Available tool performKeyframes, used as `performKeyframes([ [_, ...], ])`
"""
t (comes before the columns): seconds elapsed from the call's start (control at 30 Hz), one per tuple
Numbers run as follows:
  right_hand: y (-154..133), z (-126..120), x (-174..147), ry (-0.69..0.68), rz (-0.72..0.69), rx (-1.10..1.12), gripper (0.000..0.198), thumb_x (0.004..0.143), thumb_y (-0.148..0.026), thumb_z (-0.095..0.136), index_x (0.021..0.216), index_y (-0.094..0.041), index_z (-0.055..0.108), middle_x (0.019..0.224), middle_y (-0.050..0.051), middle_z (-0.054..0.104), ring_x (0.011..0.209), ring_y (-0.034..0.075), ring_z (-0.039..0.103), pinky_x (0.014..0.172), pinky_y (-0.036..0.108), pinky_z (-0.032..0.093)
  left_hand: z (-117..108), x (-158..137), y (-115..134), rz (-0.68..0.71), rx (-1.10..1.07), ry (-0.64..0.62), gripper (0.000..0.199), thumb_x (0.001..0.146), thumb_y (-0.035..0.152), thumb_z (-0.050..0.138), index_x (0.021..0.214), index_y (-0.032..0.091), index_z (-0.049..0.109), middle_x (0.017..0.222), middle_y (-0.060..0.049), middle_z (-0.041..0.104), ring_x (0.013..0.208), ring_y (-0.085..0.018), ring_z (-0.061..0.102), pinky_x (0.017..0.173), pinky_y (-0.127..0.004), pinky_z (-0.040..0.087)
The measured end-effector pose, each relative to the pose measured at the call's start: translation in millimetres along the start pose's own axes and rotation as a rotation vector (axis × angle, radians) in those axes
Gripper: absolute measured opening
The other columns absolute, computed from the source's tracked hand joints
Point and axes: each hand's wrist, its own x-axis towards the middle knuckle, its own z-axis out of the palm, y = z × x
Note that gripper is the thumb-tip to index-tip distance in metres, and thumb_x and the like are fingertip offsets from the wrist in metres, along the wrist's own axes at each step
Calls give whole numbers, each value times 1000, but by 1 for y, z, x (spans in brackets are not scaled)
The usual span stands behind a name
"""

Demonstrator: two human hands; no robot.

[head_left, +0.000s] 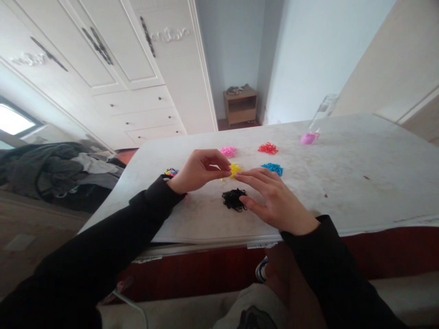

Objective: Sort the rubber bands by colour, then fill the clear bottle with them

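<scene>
Black sleeves were low and near on both sides, and past their ends two bare hands were held over the pale bench. Little loops (rubber bands, by the look of them) sat there in small heaps, mostly one colour to a heap. The left hand was by the yellow heap, with the tips of its thumb and first finger close together. Something thin might have been between them, but it was too small to tell. The right hand had its fingers stretched out and its thumb well apart from them. Its fingertips were just beside the left ones, and its thumb was at the edge of the black heap.

The pink heap and the red heap lay farther back, and the blue heap lay to the right of the yellow. A mixed heap was partly hidden behind the left hand.

The step in hand looked like small, careful finger work by the yellow heap. The next move seemed to call for a light pinch, and a lifted right thumb, so it did not drag the black loops away.
</scene>
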Motion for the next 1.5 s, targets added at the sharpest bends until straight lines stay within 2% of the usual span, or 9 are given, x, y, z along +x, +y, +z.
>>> performKeyframes([
  [0.17, 2, 1, 0, 52, 39, -9, 30, 100, -32, 58, 128, -21, 65, 131, 10, 71, 123, 30, 60, 109, 52, 45, -14, 15, -21, -73, 99, 228, 35, 66, 40, 91, 75, 16, 68, 74, -6, 75, 71, -19, 74, 67, -32, 64],
  [0.27, 3, 2, -1, 53, 43, -18, 26, 100, -30, 58, 123, -21, 67, 129, 10, 71, 122, 30, 60, 108, 51, 46, -22, 23, -36, -111, 57, 262, 38, 63, 40, 92, 74, 16, 66, 73, -7, 76, 70, -20, 75, 68, -34, 64],
  [0.4, 4, 3, -3, 64, 42, -28, 24, 100, -29, 59, 120, -19, 68, 126, 11, 71, 120, 29, 60, 107, 50, 46, -25, 27, -43, -127, 39, 276, 37, 64, 40, 92, 77, 14, 68, 81, -10, 79, 77, -21, 77, 77, -36, 65],
  [0.67, 4, 2, -4, 63, 59, -23, 20, 99, -26, 59, 115, -19, 69, 121, 10, 72, 117, 29, 60, 105, 51, 47, -26, 27, -33, -99, 46, 161, 38, 76, 39, 86, 99, 12, 73, 116, -16, 77, 104, -24, 77, 94, -38, 63],
  [0.87, 5, 4, -4, 57, 56, -22, 19, 99, -24, 61, 114, -16, 70, 118, 10, 72, 115, 29, 60, 104, 50, 48, -40, 26, -32, -60, 54, 198, 27, 81, 31, 81, 100, 14, 71, 111, -13, 78, 109, -24, 76, 102, -40, 60],
  [1.03, 6, 4, -4, 48, 55, -24, 17, 99, -24, 60, 110, -16, 71, 114, 11, 72, 112, 30, 60, 101, 51, 49, -36, 27, -44, -75, 53, 33, 29, 79, 28, 79, 103, 14, 70, 113, -13, 78, 110, -24, 75, 106, -45, 58],
  [1.2, 6, 4, -3, 41, 48, -25, 15, 98, -23, 60, 107, -16, 71, 111, 11, 72, 110, 29, 60, 100, 50, 49, -32, 27, -53, -27, 96, -102, 33, 82, 28, 77, 111, 14, 69, 124, -14, 74, 119, -25, 71, 110, -47, 55],
  [1.5, 7, 4, -4, 21, 54, -24, 13, 98, -23, 61, 104, -16, 71, 107, 10, 72, 108, 29, 60, 99, 49, 48, -35, 27, -50, 18, 166, -91, 31, 87, 28, 71, 115, 15, 69, 126, -13, 72, 121, -23, 68, 109, -45, 55],
])
